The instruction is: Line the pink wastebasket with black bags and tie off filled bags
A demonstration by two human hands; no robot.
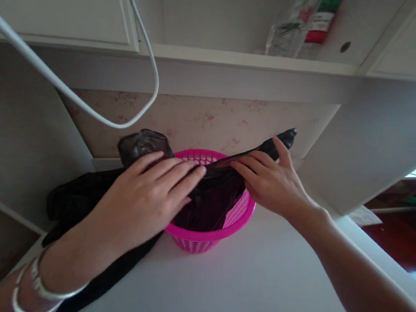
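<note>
A black plastic bag [206, 203] hangs partly inside a pink plastic basket [206, 236] with a perforated wall. My left hand [151, 194], with bangles at the wrist, is closed on the bag's edge over the basket's left side. Its thumb is mostly hidden. On the other side my right hand [267, 175] grips the bag's edge above the right rim, and a gathered end of the bag sticks up past its fingers. Another puffed part of the bag rises behind my left fingers.
The basket stands on a white surface [251, 287]. Dark fabric [85, 190] lies at the left beneath my forearm. A white cable [83, 101] loops down in front. Above is a cabinet shelf [246, 60] with clear plastic bottles [288, 37]; panels flank both sides.
</note>
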